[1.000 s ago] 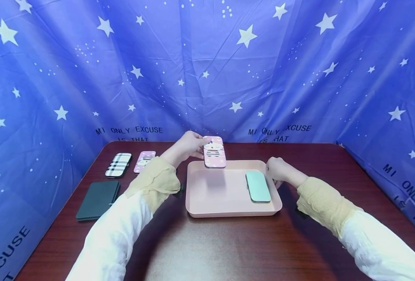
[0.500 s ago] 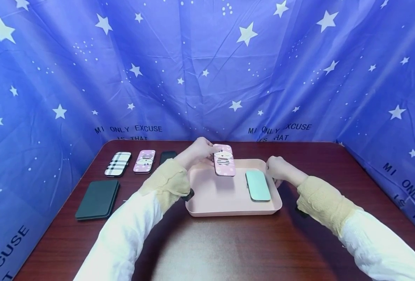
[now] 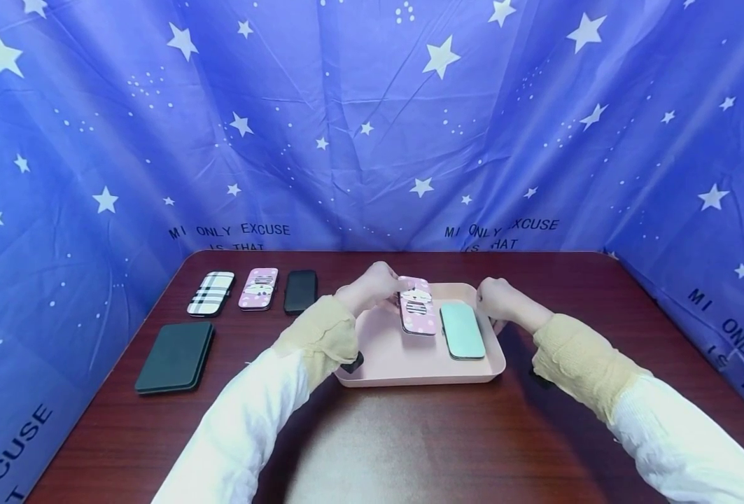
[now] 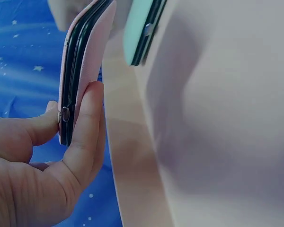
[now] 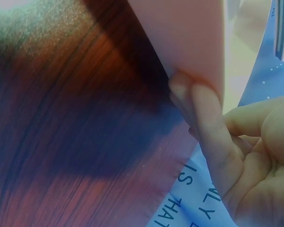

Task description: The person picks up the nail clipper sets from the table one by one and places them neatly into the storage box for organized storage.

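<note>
My left hand [image 3: 376, 285] pinches a pink clasp case [image 3: 418, 308] with a cartoon print between thumb and fingers. In the left wrist view, the case's dark frame and metal clasp face the camera, and it hangs tilted above the tray, not touching the floor. At the right wall of the pale pink tray [image 3: 378, 364], my right hand [image 3: 499, 301] holds the rim; the right wrist view shows fingers against the outside and the thumb at the inner side. Inside the tray's right part lies a mint-green clasp case [image 3: 462, 330], just right of the pink one.
Left on the dark red wooden table [image 3: 409, 441] lie a plaid case [image 3: 211, 293], another pink case [image 3: 259, 289], a black case [image 3: 300, 291] and a larger dark green case [image 3: 175, 357]. A blue star-print curtain [image 3: 372, 126] stands behind the table and at both sides.
My left hand has carried the pink case right and down, from above the tray's back-left rim to low over its middle. The black case has come into view. My right hand stays in place.
</note>
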Tool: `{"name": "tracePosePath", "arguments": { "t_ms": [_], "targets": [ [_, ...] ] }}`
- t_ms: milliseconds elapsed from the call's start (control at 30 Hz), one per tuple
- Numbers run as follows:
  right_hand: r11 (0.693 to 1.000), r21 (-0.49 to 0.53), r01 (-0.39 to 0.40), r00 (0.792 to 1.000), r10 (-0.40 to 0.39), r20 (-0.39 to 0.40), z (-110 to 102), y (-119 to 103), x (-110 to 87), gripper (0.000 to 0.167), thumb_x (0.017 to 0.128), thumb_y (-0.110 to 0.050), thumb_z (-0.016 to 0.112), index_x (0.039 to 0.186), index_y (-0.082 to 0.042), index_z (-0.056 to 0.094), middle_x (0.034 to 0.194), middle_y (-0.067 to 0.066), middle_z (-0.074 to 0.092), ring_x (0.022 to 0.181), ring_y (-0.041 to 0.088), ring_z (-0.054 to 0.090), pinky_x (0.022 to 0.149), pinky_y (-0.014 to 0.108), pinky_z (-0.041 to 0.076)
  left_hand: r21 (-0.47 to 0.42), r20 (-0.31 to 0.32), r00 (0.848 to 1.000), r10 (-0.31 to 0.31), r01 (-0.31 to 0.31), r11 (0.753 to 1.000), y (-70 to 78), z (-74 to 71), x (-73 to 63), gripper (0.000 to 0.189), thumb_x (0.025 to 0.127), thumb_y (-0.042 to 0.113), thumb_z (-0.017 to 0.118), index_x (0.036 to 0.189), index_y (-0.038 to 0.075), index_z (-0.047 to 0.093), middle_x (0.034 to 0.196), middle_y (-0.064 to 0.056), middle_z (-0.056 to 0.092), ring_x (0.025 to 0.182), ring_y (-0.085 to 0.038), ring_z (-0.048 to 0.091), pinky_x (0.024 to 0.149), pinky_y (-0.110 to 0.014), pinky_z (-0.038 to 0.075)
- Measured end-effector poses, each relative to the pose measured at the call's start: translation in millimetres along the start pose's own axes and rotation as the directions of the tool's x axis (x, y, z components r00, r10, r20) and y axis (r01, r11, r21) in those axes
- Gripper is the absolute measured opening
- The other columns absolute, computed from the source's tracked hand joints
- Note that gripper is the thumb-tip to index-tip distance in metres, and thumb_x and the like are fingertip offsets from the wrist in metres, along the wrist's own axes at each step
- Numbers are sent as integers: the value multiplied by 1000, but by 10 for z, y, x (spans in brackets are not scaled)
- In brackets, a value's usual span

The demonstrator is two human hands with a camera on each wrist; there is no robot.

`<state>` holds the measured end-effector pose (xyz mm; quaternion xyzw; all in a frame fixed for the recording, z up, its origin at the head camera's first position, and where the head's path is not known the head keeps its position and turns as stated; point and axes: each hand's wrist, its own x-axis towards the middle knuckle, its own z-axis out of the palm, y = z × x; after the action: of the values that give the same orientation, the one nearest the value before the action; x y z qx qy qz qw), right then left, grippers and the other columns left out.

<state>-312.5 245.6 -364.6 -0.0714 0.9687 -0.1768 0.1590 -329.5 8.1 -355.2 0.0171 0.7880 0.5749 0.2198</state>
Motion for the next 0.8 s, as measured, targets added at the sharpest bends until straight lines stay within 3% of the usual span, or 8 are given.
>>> {"name": "tracePosePath", "arguments": {
  "t_ms": [167, 433, 567, 800],
  "targets": [
    [1000, 13, 10, 1000, -10, -7, 0, 6, 1, 32, 88, 4, 33, 70, 3, 60, 66, 13, 63, 44, 18, 63, 46, 32, 54, 2, 15, 1000, -13, 13, 1000, -31, 66, 23, 19, 90, 4, 61, 98, -12, 55, 91, -28, 66, 66, -25, 65, 52, -30, 56],
    [1000, 16, 20, 1000, -20, -10, 5, 26, 22, 31, 88, 4, 33, 73, 4, 60, 68, 14, 64, 44, 18, 63, 45, 31, 54, 82, -14, 999, -40, 41, 996, -51, 192, 39, 25, 89, 5, 63, 103, -13, 53, 75, -18, 63, 68, -29, 67, 53, -32, 57],
    [1000, 12, 16, 1000, -16, -11, 11, 25, 26, 30, 89, 3, 34, 73, 3, 59, 68, 13, 63, 44, 18, 63, 45, 31, 54, 147, -30, 998, -60, 64, 987, -92, 247, 67, 25, 90, 3, 61, 107, -11, 50, 79, -20, 64, 74, -33, 69, 53, -33, 57],
    [1000, 3, 7, 1000, -7, -3, 14, 18, 26, 31, 90, 2, 34, 72, 2, 59, 69, 14, 63, 45, 18, 63, 47, 33, 55, 143, -16, 996, -88, 89, 986, -169, 298, 89, 25, 90, 0, 59, 109, -12, 48, 87, -25, 66, 80, -39, 68, 56, -35, 58]
  ]
}}
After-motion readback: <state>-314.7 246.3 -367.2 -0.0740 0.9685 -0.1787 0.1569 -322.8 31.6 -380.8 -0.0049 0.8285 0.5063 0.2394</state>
